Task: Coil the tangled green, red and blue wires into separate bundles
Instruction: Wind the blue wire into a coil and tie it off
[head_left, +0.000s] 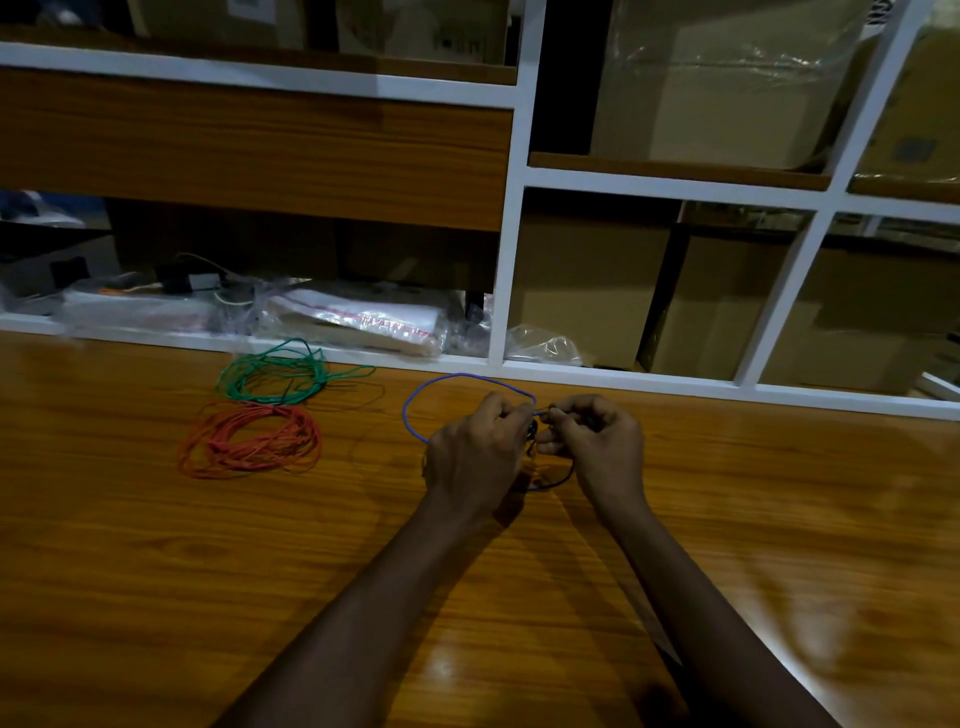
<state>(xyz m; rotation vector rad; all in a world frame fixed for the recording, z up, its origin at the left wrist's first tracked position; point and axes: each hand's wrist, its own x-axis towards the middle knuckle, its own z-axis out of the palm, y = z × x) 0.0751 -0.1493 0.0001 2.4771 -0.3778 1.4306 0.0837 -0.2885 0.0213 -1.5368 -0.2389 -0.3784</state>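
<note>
A green wire coil (275, 376) lies on the wooden table (156, 545) near the back edge, with loose ends trailing right. Just in front of it lies a red wire coil (249, 439). The blue wire (441, 382) forms a loop behind my hands and runs down between them. My left hand (475, 452) grips the blue wire with curled fingers. My right hand (597, 441) pinches the same wire close beside the left. The rest of the blue wire is mostly hidden under my hands.
A white-framed shelf unit (511, 234) runs along the back of the table. Plastic bags (358, 319) and small parts lie in its bottom left bay. Cardboard boxes (727, 301) fill the bays on the right.
</note>
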